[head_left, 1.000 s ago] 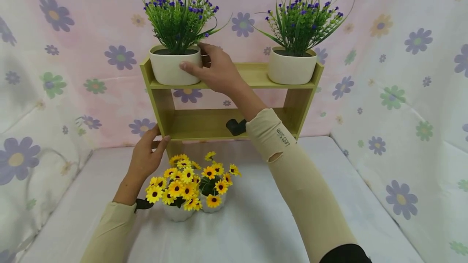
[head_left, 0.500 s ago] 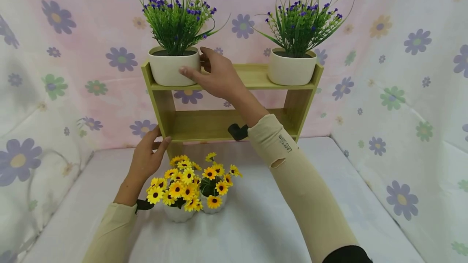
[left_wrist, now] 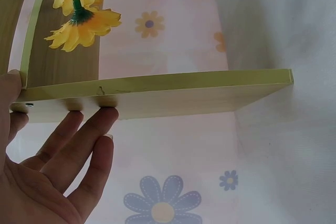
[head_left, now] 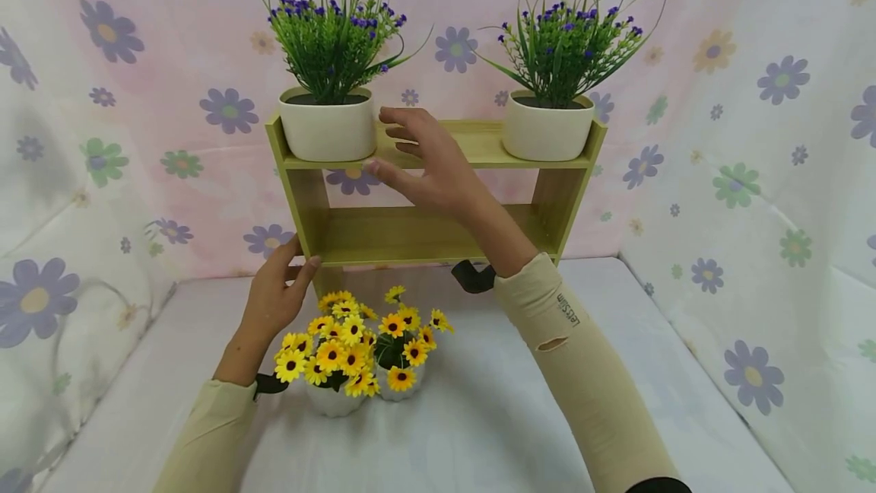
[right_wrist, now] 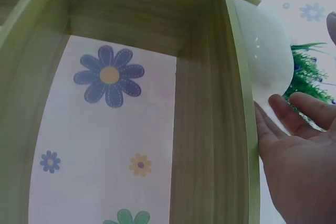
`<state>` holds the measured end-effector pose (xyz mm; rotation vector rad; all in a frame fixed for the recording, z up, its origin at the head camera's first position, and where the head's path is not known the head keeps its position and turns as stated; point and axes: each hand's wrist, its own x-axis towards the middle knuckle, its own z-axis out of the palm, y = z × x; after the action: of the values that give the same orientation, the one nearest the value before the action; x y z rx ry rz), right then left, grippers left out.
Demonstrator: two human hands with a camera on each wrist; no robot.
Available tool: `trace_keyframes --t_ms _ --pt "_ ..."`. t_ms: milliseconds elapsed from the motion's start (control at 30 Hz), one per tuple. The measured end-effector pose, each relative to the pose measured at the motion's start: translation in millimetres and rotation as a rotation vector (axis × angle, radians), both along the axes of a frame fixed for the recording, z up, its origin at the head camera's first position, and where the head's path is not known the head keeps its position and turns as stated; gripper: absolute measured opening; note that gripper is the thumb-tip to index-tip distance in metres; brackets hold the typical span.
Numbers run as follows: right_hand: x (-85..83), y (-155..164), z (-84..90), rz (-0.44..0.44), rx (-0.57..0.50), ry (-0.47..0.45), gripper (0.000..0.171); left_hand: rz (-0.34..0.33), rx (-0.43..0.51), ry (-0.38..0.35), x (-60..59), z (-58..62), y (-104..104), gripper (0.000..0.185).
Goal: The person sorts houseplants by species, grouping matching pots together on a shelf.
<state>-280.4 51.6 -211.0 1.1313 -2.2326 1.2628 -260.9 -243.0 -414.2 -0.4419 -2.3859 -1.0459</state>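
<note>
Right hand: my right hand [head_left: 438, 170] is in front of the top board of the shelf [head_left: 479, 144]. Its fingers are spread and loose. It holds nothing.

Left pot: the left pot [head_left: 328, 126] sits on the top board, at its left end. It is just to the left of my right fingertips [head_left: 390, 114], very near but not touching, as far as I can tell. In the right wrist view the pot [right_wrist: 268, 51] is just past my fingers.

Left hand: my left hand [head_left: 274, 295] rests on the low left corner of the shelf. The fingers [left_wrist: 89, 129] are straight and press under the bottom board, with the thumb on its edge.

Which hand is nearer: the right hand is much nearer to the left pot. The left hand is well below it.

Right pot: the right pot [head_left: 546, 126] stands at the other end of the top board, well apart from both hands.

Yellow flowers: two small pots of yellow flowers [head_left: 356, 341] stand on the table [head_left: 479, 417], just right of my left wrist.
</note>
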Motion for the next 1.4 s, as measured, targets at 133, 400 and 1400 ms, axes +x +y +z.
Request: trace_keyframes --t_ms 133,400,1400 --pt "7.9 8 -12.4 0.082 -0.025 0.112 0.07 -0.001 0.002 0.002 -0.5 -0.6 0 0.059" --pt "25.2 22 -43.1 0.173 -0.043 0.19 0.066 0.005 0.011 -0.004 -1.3 -2.4 -1 0.06" --pt "30.6 82 -185.2 0.202 -0.142 -0.325 0.034 0.001 0.007 0.001 -2.1 -2.8 0 0.059"
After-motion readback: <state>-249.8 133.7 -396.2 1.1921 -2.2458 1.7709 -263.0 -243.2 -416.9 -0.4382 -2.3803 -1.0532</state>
